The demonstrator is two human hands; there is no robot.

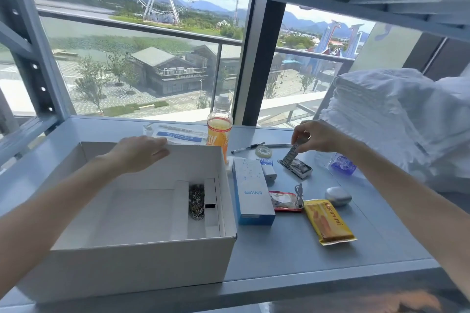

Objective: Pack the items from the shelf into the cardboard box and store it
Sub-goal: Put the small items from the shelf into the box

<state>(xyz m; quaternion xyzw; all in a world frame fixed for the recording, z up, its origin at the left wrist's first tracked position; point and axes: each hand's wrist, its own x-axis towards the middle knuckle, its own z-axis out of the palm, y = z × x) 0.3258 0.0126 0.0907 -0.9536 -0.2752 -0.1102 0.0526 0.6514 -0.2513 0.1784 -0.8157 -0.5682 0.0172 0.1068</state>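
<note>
Left hand (142, 152) rests on the cardboard box (142, 259) rim — right hand (318, 136) pinches a watch (295, 162) strap.

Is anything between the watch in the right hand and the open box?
The Anker box and white charger lie between the watch and the box, but low; lifted by the right hand, it clears them.

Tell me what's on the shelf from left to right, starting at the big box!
Cardboard box → blue-and-white Anker box → red packet → yellow snack bar → silver case.
</note>
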